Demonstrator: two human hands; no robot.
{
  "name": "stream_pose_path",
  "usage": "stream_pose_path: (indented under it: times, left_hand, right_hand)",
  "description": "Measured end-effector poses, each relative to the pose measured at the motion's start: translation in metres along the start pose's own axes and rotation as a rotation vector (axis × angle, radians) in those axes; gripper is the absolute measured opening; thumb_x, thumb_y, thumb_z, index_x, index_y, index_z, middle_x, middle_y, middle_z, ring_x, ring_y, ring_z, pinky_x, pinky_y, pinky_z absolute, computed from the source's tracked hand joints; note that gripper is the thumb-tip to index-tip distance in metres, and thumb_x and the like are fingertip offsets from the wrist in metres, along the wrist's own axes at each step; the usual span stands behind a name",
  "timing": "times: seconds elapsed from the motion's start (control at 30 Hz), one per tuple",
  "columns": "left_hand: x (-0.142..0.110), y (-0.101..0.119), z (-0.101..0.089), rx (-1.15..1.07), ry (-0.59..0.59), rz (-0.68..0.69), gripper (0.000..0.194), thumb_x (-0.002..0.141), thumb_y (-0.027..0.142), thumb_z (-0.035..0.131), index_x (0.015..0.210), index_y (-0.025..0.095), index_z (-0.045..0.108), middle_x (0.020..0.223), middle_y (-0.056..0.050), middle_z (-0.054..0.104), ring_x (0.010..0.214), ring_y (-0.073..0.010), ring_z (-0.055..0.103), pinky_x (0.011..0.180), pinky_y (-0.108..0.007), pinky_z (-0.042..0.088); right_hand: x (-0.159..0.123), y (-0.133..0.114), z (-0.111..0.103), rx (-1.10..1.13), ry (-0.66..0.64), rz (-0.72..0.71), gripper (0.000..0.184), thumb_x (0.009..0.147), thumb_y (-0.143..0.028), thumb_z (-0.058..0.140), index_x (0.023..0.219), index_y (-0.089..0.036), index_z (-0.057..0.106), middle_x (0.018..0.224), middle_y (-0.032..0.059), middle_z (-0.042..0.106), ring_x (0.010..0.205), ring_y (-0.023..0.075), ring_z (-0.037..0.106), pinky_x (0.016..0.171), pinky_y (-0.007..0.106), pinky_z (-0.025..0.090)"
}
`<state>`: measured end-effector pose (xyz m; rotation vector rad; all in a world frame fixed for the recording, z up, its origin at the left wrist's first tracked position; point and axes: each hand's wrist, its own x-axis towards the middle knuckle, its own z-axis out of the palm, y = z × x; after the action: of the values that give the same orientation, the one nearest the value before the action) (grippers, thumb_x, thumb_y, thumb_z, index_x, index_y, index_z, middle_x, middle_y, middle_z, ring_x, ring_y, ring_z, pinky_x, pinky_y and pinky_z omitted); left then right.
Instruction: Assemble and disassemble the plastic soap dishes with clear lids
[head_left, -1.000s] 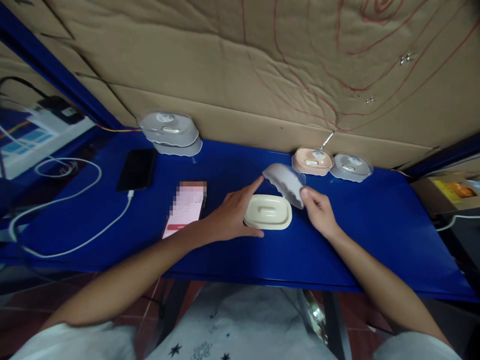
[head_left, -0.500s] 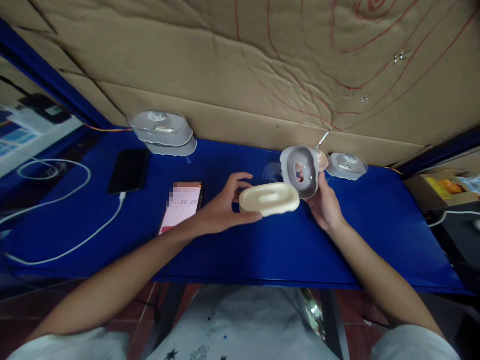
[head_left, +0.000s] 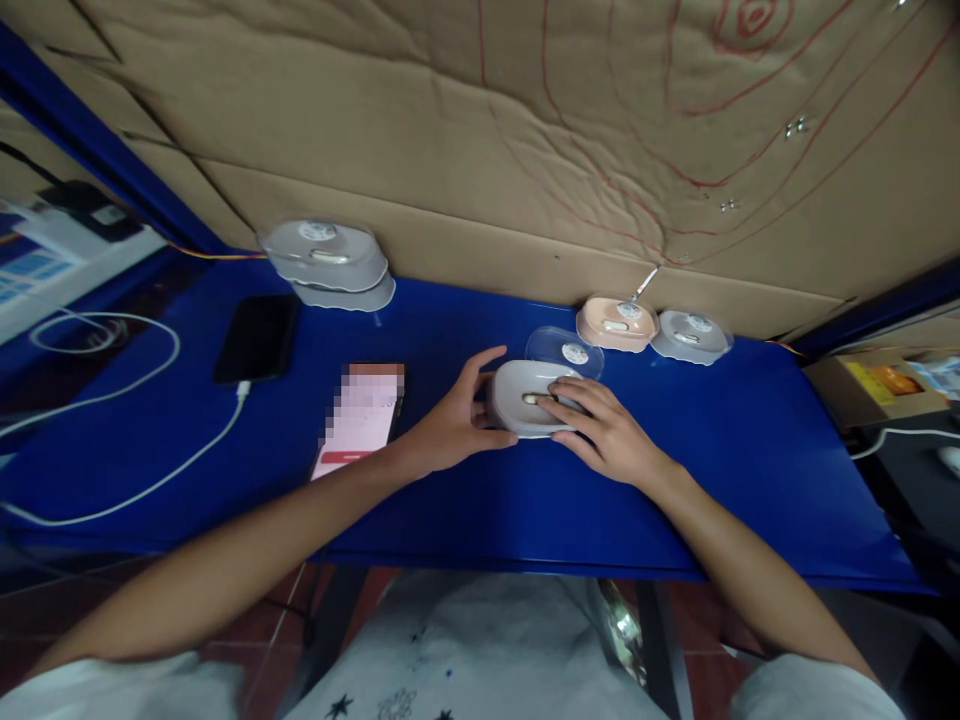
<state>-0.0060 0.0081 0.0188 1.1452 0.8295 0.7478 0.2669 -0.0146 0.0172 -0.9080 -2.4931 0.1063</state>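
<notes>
I am pressing my right hand (head_left: 607, 435) flat on the grey insert, now seated in the soap dish (head_left: 525, 405) at table centre; my left hand (head_left: 450, 430) is cupping its nine o'clock side.

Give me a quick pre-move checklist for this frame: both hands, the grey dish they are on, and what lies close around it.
1. Left hand grips the grey soap dish at its left end: ok.
2. Right hand lies flat on its top: ok.
3. Dish rests on the blue table: ok.
4. Top seated fully all round: cannot tell, fingers cover it.
5. Clear lid behind the dish, apart from the hands: ok.
6. Phone clear of the left wrist: ok.
</notes>
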Motion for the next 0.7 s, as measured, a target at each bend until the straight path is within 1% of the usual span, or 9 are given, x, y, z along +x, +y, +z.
stream_pose_path:
  times: [0.1, 0.2, 0.27, 0.4, 0.47, 0.53, 0.6, 0.63, 0.7]
  left_hand:
    - [0.0, 0.005, 0.001, -0.102, 0.042, -0.08, 0.11, 0.064, 0.014, 0.093, 0.157, 0.036, 0.037, 0.142, -0.01, 0.058, 0.117, -0.028, 0.066, 0.103, -0.048, 0.053]
    - [0.002, 0.007, -0.001, -0.203, 0.064, -0.15, 0.085, 0.073, 0.022, 0.09, 0.148, 0.026, 0.051, 0.136, -0.012, 0.065, 0.124, -0.0296, 0.063, 0.105, -0.045, 0.051]
    - [0.003, 0.007, -0.003, -0.162, 0.072, -0.167, 0.074, 0.078, 0.027, 0.087, 0.145, 0.024, 0.056, 0.137, -0.013, 0.066, 0.126, -0.0308, 0.063, 0.104, -0.046, 0.051]
    - [0.002, 0.003, -0.01, 0.098, -0.013, -0.096, 0.075, 0.082, 0.034, 0.084, 0.148, 0.024, 0.053, 0.143, -0.013, 0.063, 0.131, -0.0325, 0.061, 0.108, -0.05, 0.05]
    - [0.0, 0.0, -0.012, 0.295, -0.068, -0.014, 0.078, 0.083, 0.042, 0.083, 0.152, 0.026, 0.049, 0.155, -0.015, 0.052, 0.135, -0.0345, 0.058, 0.11, -0.053, 0.05]
    - [-0.003, -0.003, -0.012, 0.57, -0.061, 0.108, 0.088, 0.082, 0.048, 0.084, 0.157, 0.029, 0.043, 0.167, -0.017, 0.035, 0.147, -0.0397, 0.046, 0.116, -0.059, 0.043]
    - [-0.005, -0.006, -0.01, 0.84, -0.034, 0.233, 0.097, 0.079, 0.049, 0.087, 0.161, 0.031, 0.037, 0.173, -0.017, 0.023, 0.156, -0.0439, 0.029, 0.124, -0.065, 0.03]
    - [-0.006, -0.007, -0.008, 0.936, -0.038, 0.277, 0.1, 0.079, 0.049, 0.088, 0.162, 0.032, 0.035, 0.173, -0.017, 0.023, 0.158, -0.0445, 0.025, 0.125, -0.066, 0.024]
    - [-0.006, -0.009, -0.007, 1.049, -0.068, 0.325, 0.093, 0.085, 0.047, 0.083, 0.162, 0.033, 0.033, 0.171, -0.016, 0.03, 0.157, -0.0432, 0.029, 0.125, -0.065, 0.025]
  right_hand:
    - [-0.001, 0.0, -0.004, -0.015, -0.046, 0.025, 0.049, 0.107, -0.034, 0.057, 0.154, -0.024, 0.053, 0.143, 0.0151, 0.063, 0.142, 0.0305, 0.055, 0.119, 0.055, 0.046]
    - [-0.001, -0.001, -0.006, 0.041, -0.135, 0.042, 0.051, 0.107, -0.038, 0.056, 0.157, -0.026, 0.05, 0.148, 0.0136, 0.061, 0.144, 0.0298, 0.054, 0.12, 0.056, 0.045]
    - [-0.001, 0.002, -0.004, 0.104, -0.156, 0.056, 0.053, 0.108, -0.041, 0.052, 0.16, -0.03, 0.044, 0.153, 0.011, 0.059, 0.146, 0.0287, 0.052, 0.123, 0.057, 0.04]
    - [-0.007, 0.025, 0.004, 0.036, -0.008, 0.262, 0.054, 0.111, -0.046, 0.042, 0.163, -0.033, 0.039, 0.167, 0.0096, 0.043, 0.158, 0.0321, 0.035, 0.125, 0.064, 0.03]
    - [-0.01, 0.039, 0.007, -0.016, 0.038, 0.381, 0.058, 0.109, -0.052, 0.044, 0.163, -0.033, 0.039, 0.17, 0.0102, 0.039, 0.159, 0.0356, 0.031, 0.125, 0.067, 0.028]
    - [-0.013, 0.049, 0.009, -0.009, 0.036, 0.429, 0.059, 0.108, -0.055, 0.044, 0.162, -0.031, 0.041, 0.166, 0.0111, 0.044, 0.156, 0.0352, 0.037, 0.125, 0.065, 0.031]
    - [-0.013, 0.053, 0.008, -0.006, 0.026, 0.426, 0.055, 0.109, -0.053, 0.041, 0.159, -0.029, 0.047, 0.161, 0.0119, 0.051, 0.151, 0.0331, 0.045, 0.124, 0.061, 0.036]
    - [-0.013, 0.053, 0.007, -0.017, 0.02, 0.421, 0.053, 0.11, -0.052, 0.039, 0.157, -0.028, 0.05, 0.159, 0.0125, 0.052, 0.148, 0.0326, 0.047, 0.123, 0.059, 0.038]
    - [-0.013, 0.052, 0.005, -0.052, 0.014, 0.421, 0.051, 0.111, -0.049, 0.036, 0.152, -0.026, 0.055, 0.155, 0.014, 0.055, 0.146, 0.0331, 0.049, 0.121, 0.059, 0.04]
